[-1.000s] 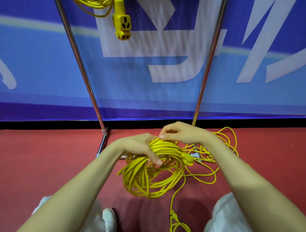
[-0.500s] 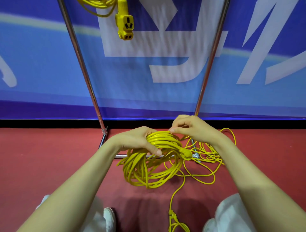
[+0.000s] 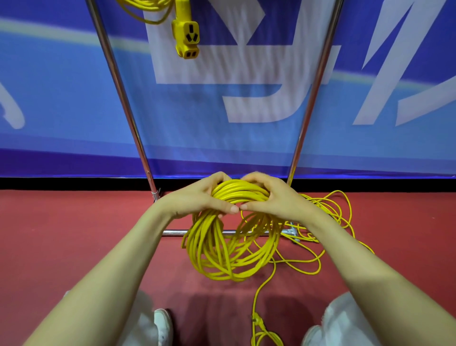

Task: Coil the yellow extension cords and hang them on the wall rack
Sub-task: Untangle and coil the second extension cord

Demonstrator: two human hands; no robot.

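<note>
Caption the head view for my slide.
Left hand and right hand grip a yellow cord coil by the metal rack; loose cord lies on the floor.

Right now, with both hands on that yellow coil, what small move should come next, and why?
Probably pull in another loop of slack. The left hand and right hand grip the coil at its top, yet loose cord lies uncoiled on the floor.

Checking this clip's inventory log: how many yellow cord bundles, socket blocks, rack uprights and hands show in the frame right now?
Yellow cord bundles: 3 (held coil, floor tangle, hung cord)
Socket block: 1
Rack uprights: 2
Hands: 2 (left hand, right hand)
Total: 8
</note>
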